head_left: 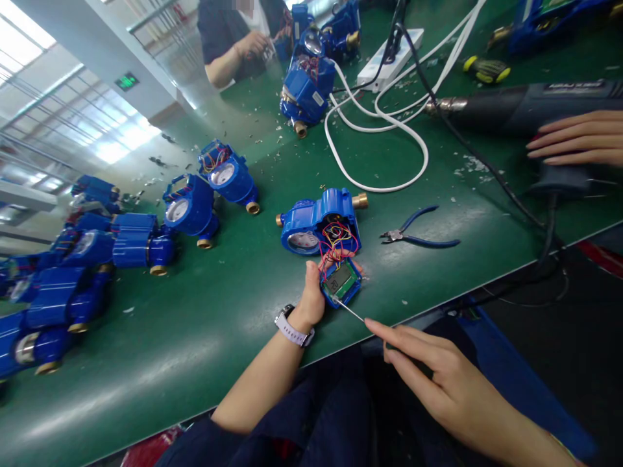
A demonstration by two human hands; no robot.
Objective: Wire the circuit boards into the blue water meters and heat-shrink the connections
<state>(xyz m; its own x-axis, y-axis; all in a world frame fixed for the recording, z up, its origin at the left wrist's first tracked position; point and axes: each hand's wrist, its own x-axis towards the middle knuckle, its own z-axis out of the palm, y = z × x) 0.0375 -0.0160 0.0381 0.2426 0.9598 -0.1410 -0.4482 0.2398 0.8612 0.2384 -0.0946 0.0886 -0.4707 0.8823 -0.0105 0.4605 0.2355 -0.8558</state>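
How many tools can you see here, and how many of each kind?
Blue-handled pliers: 1
Heat gun: 1
Yellow-and-black handled tool: 1
Thin metal tool in the right hand: 1
Total: 4

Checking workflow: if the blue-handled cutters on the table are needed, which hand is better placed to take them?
Right, probably. The left hand grips the display module; the right hand pinches only a thin tool and lies nearer the cutters.
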